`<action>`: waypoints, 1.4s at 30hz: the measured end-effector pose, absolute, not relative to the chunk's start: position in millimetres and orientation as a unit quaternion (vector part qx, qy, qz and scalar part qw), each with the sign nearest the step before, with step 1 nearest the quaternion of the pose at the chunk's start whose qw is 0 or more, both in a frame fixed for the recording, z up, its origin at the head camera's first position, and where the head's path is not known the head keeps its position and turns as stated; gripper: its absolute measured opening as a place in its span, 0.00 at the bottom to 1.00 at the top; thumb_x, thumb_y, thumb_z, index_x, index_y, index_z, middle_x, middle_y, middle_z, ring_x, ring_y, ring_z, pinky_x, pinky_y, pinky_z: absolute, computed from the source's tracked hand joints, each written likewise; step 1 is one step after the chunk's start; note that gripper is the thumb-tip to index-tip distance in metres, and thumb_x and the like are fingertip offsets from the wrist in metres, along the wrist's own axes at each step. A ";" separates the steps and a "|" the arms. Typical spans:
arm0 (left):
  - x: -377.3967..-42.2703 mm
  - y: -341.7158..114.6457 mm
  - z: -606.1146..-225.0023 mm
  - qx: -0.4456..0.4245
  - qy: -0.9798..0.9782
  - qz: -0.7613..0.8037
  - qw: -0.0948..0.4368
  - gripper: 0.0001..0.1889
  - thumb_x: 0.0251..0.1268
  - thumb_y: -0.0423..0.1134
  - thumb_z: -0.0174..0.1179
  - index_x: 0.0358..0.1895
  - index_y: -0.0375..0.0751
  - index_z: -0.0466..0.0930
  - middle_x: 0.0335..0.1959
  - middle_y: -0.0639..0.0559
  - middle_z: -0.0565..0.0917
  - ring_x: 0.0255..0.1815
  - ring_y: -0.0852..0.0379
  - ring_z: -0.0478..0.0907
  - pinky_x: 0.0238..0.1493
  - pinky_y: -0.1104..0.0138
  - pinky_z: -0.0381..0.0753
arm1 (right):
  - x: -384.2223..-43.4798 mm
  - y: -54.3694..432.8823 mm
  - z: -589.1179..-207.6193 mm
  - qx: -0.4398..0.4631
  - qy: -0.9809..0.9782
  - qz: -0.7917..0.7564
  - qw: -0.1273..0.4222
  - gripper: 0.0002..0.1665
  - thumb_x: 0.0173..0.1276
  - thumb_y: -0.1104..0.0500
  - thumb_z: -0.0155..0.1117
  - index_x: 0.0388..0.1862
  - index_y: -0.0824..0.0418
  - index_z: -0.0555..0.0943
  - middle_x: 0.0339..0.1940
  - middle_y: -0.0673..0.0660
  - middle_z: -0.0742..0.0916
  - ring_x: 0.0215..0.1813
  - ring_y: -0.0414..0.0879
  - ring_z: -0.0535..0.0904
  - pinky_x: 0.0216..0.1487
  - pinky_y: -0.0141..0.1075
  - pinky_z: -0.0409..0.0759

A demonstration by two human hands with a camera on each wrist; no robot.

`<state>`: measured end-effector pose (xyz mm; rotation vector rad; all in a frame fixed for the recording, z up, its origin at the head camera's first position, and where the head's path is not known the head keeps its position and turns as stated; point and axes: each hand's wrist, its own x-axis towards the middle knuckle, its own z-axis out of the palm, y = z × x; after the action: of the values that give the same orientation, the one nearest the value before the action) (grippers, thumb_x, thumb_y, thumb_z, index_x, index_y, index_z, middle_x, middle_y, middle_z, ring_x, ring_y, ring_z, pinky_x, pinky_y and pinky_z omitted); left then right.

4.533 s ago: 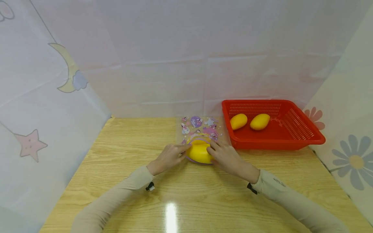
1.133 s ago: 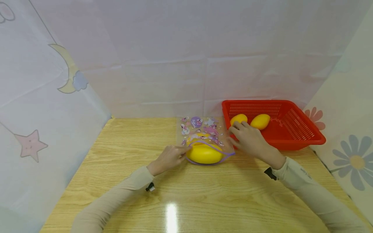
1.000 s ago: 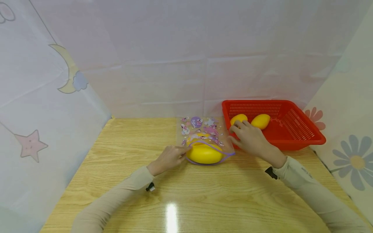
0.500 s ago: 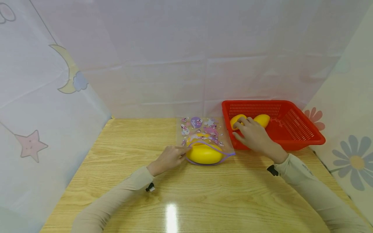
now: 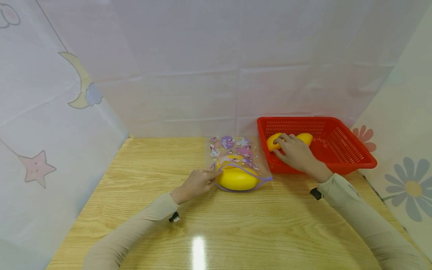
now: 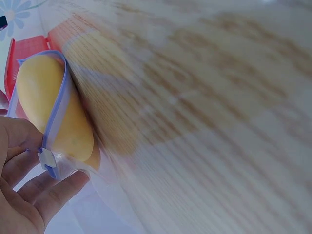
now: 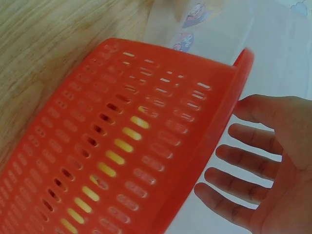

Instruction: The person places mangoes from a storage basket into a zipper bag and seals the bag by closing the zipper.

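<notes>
At 12 o'clock, printed bag (image 5: 243, 150), two yellow fruits (image 5: 237, 178) inside, left hand (image 5: 197, 182) pinching its mouth | 1–2 o'clock, red basket (image 5: 342, 165), right hand (image 5: 298, 153) spread wide near basket fruit (image 5: 272, 142), contact unclear | step: seemingly fetching that fruit; next calls for closing fingers around it

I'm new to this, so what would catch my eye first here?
Probably the bright red basket at the right of the table, with two yellow fruits inside. Next, the clear printed bag beside it, holding more yellow fruit, its purple edge pinched by the left hand. The right hand is over the basket.
</notes>
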<state>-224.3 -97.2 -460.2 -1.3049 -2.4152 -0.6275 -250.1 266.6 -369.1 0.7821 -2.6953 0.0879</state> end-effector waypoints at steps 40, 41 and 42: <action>-223.4 -96.4 -460.4 -0.452 -0.846 -0.224 0.170 0.17 0.60 0.26 0.66 0.53 0.34 0.84 0.38 0.45 0.89 0.13 0.71 0.49 0.14 0.79 0.53 | -295.2 284.7 -387.7 0.213 -0.975 0.054 0.038 0.29 0.64 0.60 0.71 0.60 0.73 0.75 0.58 0.71 0.79 0.52 0.67 0.75 0.55 0.60 0.75; -223.3 -96.3 -460.4 -0.452 -0.846 -0.224 0.170 0.17 0.60 0.26 0.66 0.53 0.34 0.84 0.38 0.45 0.89 0.13 0.70 0.49 0.14 0.79 0.53 | -296.6 285.3 -388.2 0.210 -0.976 0.055 0.033 0.29 0.64 0.60 0.71 0.61 0.73 0.75 0.59 0.72 0.78 0.53 0.67 0.75 0.56 0.61 0.74; -223.3 -96.3 -460.5 -0.452 -0.847 -0.224 0.169 0.17 0.60 0.26 0.66 0.53 0.34 0.84 0.37 0.46 0.89 0.12 0.70 0.49 0.14 0.79 0.53 | -297.9 285.8 -388.7 0.207 -0.976 0.056 0.029 0.30 0.64 0.60 0.71 0.61 0.73 0.75 0.59 0.72 0.78 0.54 0.68 0.75 0.56 0.61 0.74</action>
<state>-223.3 -96.3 -460.5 -1.2859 -2.4066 -0.6370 -297.9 285.8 -388.7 0.6398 -3.0121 0.1724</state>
